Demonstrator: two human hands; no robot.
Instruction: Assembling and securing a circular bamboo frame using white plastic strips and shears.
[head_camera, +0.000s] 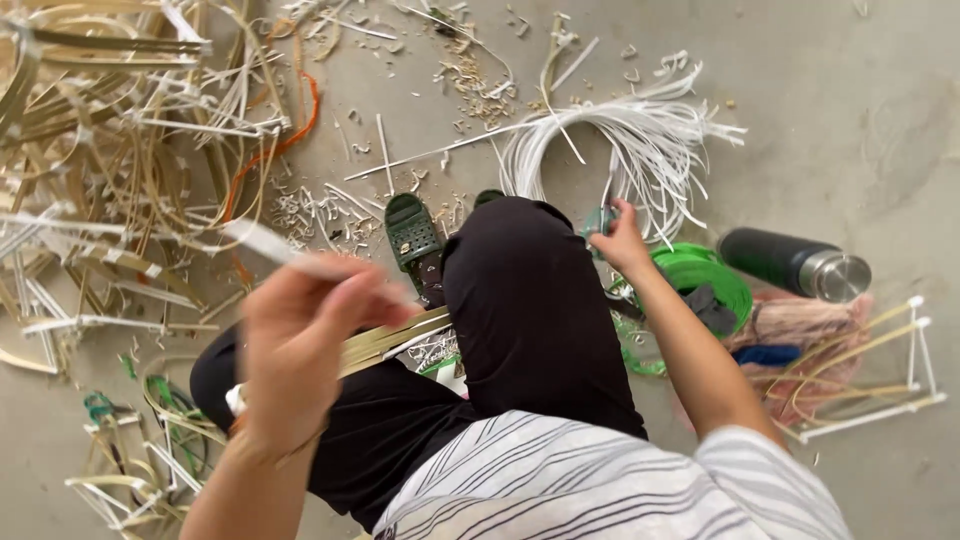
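The left hand (300, 350) is raised close to the camera, fingers pressed together around a thin white strip (275, 248) that sticks up and to the left from its fingertips. The right hand (620, 238) reaches past the black-clad knee (520, 290) and pinches strands of the white strip coil (620, 150) lying on the floor (850, 120) just beyond that knee. A green coil (700, 270) and a dark flask (795, 265) lie right of the knee, a green sandal (412, 232) left of it.

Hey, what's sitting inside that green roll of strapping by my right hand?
A dark grey cloth lies inside the green roll. The right hand and forearm cover its near edge, so anything beneath is hidden.
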